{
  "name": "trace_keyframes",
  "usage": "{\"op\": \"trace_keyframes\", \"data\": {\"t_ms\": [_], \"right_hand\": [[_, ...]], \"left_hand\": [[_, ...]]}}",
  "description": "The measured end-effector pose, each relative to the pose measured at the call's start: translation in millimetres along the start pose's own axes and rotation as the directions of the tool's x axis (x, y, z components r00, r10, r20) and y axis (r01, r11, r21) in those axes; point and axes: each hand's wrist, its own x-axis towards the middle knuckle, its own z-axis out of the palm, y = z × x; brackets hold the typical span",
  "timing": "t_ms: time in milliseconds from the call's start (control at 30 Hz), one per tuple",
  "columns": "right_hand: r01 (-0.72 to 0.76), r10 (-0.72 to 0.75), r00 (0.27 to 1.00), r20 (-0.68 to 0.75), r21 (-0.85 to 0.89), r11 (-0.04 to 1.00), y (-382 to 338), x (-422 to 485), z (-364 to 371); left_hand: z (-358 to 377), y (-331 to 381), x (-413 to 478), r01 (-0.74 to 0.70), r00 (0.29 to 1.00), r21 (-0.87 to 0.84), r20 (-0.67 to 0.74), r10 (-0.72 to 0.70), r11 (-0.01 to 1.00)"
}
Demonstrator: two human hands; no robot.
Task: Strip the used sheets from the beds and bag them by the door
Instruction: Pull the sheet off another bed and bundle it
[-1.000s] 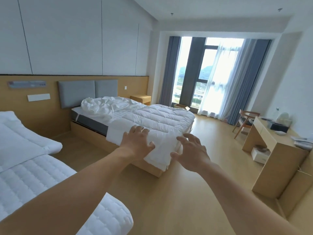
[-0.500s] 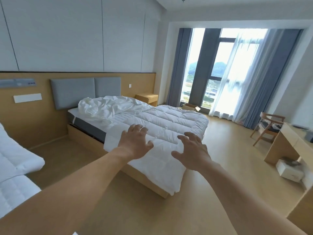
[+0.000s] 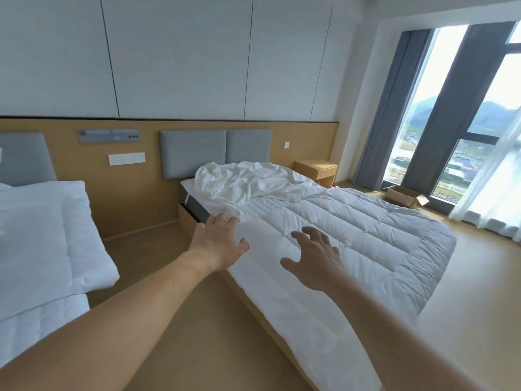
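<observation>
Wood-panelled room [image 3: 135, 210], quilted bed [image 3: 352, 238], crumpled sheet [image 3: 248, 184] near headboard [image 3: 194, 152]

Daylight poured in from the big window [image 3: 507, 88] on the right and blew out nearly white, so we got a bright, soft-lit room with hardly any shadows. Our wide lens bowed the seams on the wall [image 3: 180, 52] near the edges, and everything looked a bit smeary.

No readable text; grey wall plate [image 3: 109, 136] above bedside switches bears markings too blurred to read.
</observation>
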Motion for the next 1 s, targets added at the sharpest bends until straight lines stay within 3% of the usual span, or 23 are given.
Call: {"op": "trace_keyframes", "data": {"t_ms": [767, 1000], "right_hand": [[0.186, -0.19, 0.981, 0.039, 0.087, 0.979, -103, 541, 143], [0.249, -0.254, 0.967, 0.025, 0.133, 0.959, -151, 720, 167]], "left_hand": [[54, -241, 441, 0.164, 0.986, 0.062, -0.025, -0.162, 0.985], [40, -320, 583, 0.222, 0.974, 0.12, -0.07, -0.215, 0.968]]}}
